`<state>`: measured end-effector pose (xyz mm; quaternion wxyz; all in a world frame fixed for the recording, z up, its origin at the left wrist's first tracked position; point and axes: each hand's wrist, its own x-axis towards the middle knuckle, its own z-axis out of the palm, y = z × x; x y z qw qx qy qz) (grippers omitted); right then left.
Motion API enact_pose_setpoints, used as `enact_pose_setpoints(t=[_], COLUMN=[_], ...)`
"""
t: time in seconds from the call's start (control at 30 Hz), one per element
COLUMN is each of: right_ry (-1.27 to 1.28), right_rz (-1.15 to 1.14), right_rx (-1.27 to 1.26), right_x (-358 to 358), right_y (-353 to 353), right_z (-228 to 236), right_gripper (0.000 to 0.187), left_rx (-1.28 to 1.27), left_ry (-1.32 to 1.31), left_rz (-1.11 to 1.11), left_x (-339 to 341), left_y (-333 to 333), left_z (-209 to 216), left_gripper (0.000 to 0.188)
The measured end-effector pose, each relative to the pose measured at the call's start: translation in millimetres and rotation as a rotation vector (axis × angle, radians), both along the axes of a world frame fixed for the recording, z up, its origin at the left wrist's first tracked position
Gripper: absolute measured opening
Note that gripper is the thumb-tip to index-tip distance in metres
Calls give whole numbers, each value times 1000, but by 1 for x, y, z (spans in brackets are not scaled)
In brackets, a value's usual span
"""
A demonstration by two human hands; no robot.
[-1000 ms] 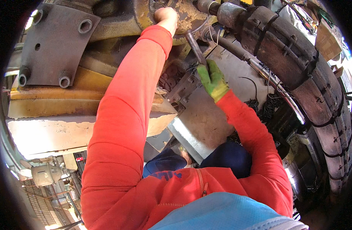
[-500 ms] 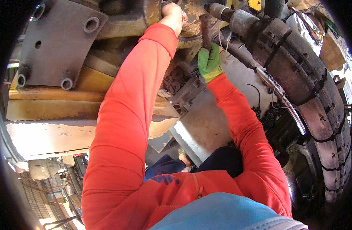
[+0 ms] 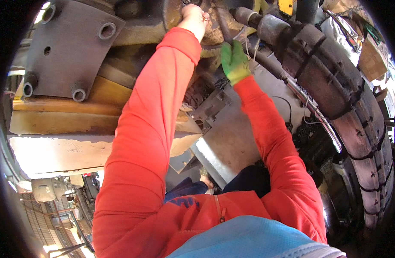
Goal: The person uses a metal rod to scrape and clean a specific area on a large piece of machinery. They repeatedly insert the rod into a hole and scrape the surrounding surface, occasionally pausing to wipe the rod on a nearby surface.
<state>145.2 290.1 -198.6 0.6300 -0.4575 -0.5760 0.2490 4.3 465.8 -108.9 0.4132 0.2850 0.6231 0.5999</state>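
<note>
My bare left hand point(image 3: 194, 19) is closed against the worn yellow machine frame point(image 3: 171, 17) at the top of the view. Whatever its fingers hold is hidden. Just right of it, my right hand point(image 3: 235, 62) wears a green and yellow glove. That hand is wrapped around the lower end of a rusty brown bar-shaped tool point(image 3: 223, 26), blurred by motion. The tool slants up and left toward the machine, its upper end close to my left hand. Whether it touches the metal, I cannot tell.
A grey steel plate with round tube ends point(image 3: 70, 51) stands at the left, above a yellow ledge point(image 3: 68, 122). A large treaded tyre point(image 3: 330, 77) curves down the right side. Beside it run a shiny rod point(image 3: 313, 107) and thin cables. A cardboard box point(image 3: 371, 58) sits far right.
My right hand has moved up slightly, and the rusty tool's upper end has swung left toward my left hand. The left hand stays at nearly the same spot on the machine.
</note>
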Motion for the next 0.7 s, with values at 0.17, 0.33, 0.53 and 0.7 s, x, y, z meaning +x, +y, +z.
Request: enact_pose_setpoints(t=[0.17, 0.33, 0.53, 0.7], right_ry=[109, 121, -68, 209], right_rz=[44, 132, 35, -131], right_rx=[186, 88, 170, 450], right_x=[2, 0, 8, 9], right_y=[-6, -2, 1, 9], right_z=[8, 24, 35, 32], right_gripper=[34, 36, 34, 33], left_rx=[100, 77, 74, 75], left_ry=[-29, -144, -123, -130], left_rz=[-274, -244, -191, -173], left_x=[14, 30, 32, 27], left_y=[-11, -28, -17, -19], left_z=[8, 17, 24, 22], left_gripper=[12, 37, 37, 36])
